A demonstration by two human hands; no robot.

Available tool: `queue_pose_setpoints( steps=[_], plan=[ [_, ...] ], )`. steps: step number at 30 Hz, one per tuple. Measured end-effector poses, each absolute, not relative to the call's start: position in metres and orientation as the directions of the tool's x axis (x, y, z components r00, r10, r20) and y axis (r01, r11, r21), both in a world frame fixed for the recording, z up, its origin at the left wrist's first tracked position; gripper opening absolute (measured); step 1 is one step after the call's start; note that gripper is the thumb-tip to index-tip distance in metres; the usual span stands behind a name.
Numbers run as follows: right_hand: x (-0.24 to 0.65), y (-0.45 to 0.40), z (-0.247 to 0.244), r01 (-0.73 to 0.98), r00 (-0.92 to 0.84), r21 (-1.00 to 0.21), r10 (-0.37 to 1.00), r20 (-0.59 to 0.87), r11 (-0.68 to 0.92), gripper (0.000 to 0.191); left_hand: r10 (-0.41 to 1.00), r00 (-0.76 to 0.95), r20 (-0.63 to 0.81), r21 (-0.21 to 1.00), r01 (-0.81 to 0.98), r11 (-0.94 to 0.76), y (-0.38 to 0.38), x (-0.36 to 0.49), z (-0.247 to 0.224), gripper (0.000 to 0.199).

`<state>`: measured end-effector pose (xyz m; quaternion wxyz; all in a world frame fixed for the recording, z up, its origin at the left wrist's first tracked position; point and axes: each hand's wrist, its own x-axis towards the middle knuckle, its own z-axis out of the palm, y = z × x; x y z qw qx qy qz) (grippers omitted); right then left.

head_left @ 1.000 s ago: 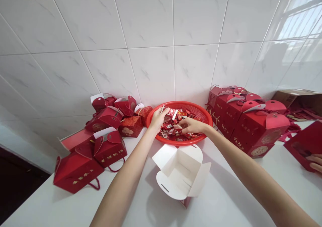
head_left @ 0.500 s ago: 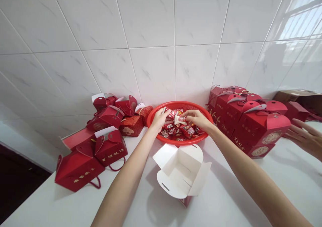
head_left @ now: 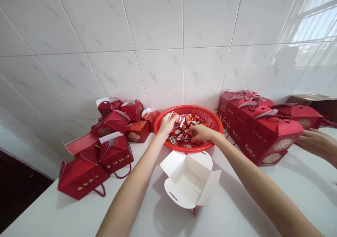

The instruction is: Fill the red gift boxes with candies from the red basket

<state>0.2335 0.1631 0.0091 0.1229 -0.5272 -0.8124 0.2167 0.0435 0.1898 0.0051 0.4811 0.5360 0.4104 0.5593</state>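
Across the lower frame, a table (head_left: 231, 216) is carrying a red basket (head_left: 207, 115) at centre and, below, an open box (head_left: 188, 184). The left hand (head_left: 166, 125) is clasping wrapped sweets (head_left: 179, 120); the right hand (head_left: 202, 132) is touching others in the basket, grip unclear.

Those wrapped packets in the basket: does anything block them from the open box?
Between the wrapped packets and the open box stand only the red basket's near rim and the box's back flaps.

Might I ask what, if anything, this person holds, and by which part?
Left hand: a shiny red-and-white packet, by its left end. Right hand: cannot be told.
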Motion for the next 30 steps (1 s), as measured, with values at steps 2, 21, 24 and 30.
queue_pose_setpoints(
  steps=[2, 21, 24, 30],
  plan=[
    [0.232, 0.162, 0.008, 0.861, -0.426, -0.380, 0.889, -0.170, 0.339, 0.084, 0.968, 0.034, 0.248, 0.967, -0.062, -0.246, 0.189, 0.042, 0.004, 0.027],
    [0.217, 0.159, 0.016, 0.800, -0.599, -0.260, 0.739, -0.308, 0.540, 0.082, 0.951, 0.053, 0.304, 0.953, -0.012, -0.304, 0.185, 0.044, 0.008, 0.027],
    [0.215, 0.160, 0.015, 0.764, -0.643, -0.289, 0.720, -0.263, 0.576, 0.066, 0.946, 0.048, 0.320, 0.947, 0.028, -0.321, 0.182, 0.044, 0.011, 0.025],
    [0.215, 0.165, 0.007, 0.719, -0.674, -0.368, 0.721, -0.162, 0.590, 0.019, 0.953, 0.036, 0.302, 0.953, 0.021, -0.303, 0.180, 0.045, 0.012, 0.021]
  ],
)
